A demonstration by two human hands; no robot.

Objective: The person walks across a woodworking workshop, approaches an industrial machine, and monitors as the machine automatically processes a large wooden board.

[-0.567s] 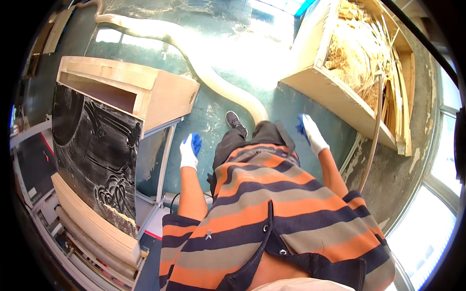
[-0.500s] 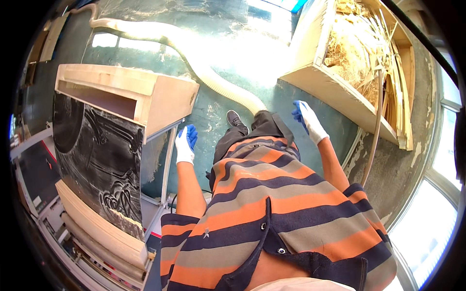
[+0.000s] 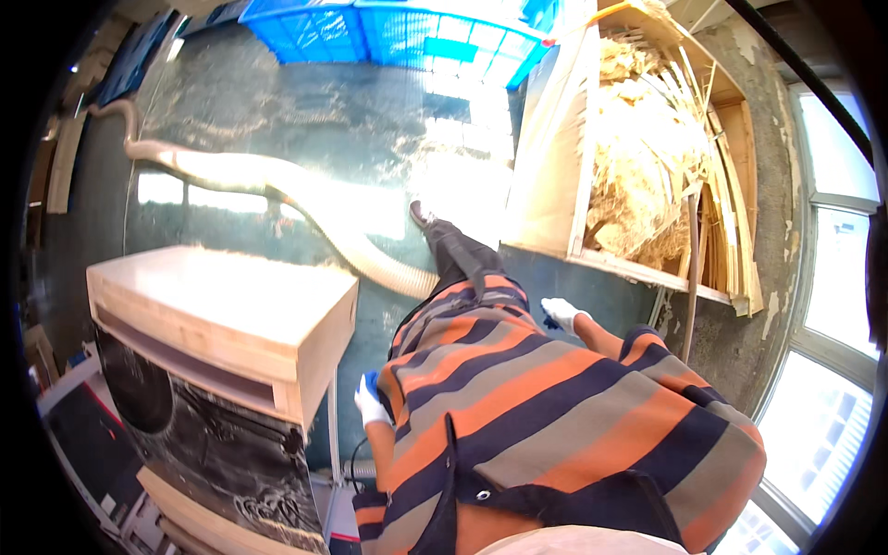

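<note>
Two gloved hands hang beside a striped shirt (image 3: pixel 555 407) in the single head view, neither holding anything. At about seven o'clock the left hand (image 3: pixel 370 400), in a white and blue glove, sits just beside the corner of a pale wooden cabinet (image 3: pixel 231 314); its fingers seem loosely curled, though the shirt hides part of it. At about three o'clock from the picture's centre the right hand (image 3: pixel 561 313), gloved the same way, hangs near the lower edge of a slanted wooden bin (image 3: pixel 555 176); whether its fingers are spread or curled is hard to tell. A thick beige hose (image 3: pixel 277 190) snakes across the dark floor (image 3: pixel 351 120) from ten o'clock toward the middle, ending behind a trouser leg (image 3: pixel 458 254) and shoe. The bin, at one to two o'clock, holds a heap of straw-coloured shavings (image 3: pixel 638 157) and thin wooden strips (image 3: pixel 717 213). Blue plastic crates (image 3: pixel 388 32) line the twelve o'clock edge, cut off by the rim.
</note>
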